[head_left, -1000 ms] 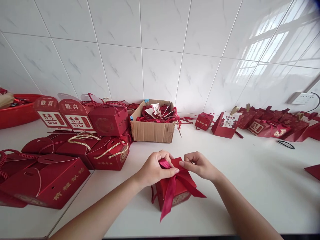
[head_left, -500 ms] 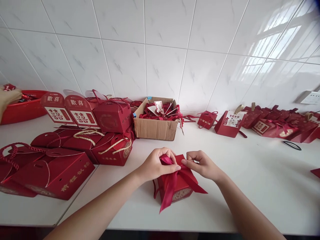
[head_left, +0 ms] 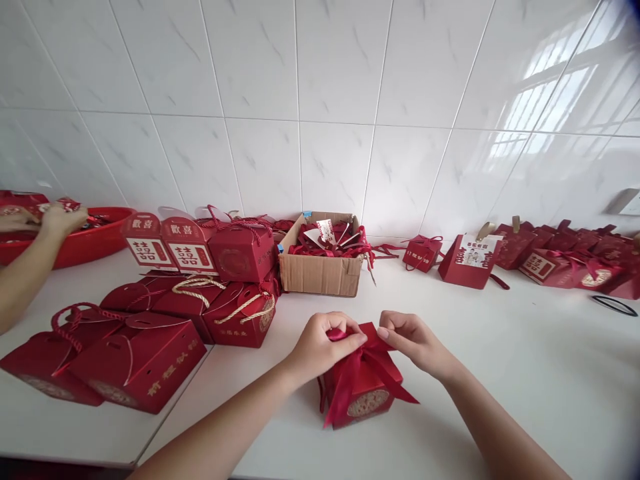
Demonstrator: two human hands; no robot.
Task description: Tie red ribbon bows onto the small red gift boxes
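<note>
A small red gift box (head_left: 369,405) with a gold oval pattern on its front stands on the white table before me. Dark red satin ribbon (head_left: 343,390) is knotted on its top, with two tails hanging over the front. My left hand (head_left: 323,347) pinches a ribbon loop at the left of the knot between thumb and fingers. At the upper right of the knot, my right hand (head_left: 415,341) has its thumb and forefinger closed on another bit of ribbon, mostly covered by the fingers.
A cardboard box (head_left: 320,275) of ribbons and tags stands behind. Stacked red gift boxes (head_left: 145,363) fill the left; more boxes (head_left: 565,267) line the right by a black ring (head_left: 614,305). At far left, another person's hand (head_left: 63,220) is over a red basin (head_left: 107,230).
The view has shifted, so things sit lower and mostly farther right. My right hand has drawn slightly away from my left. The other person's arms now reach farther into view.
</note>
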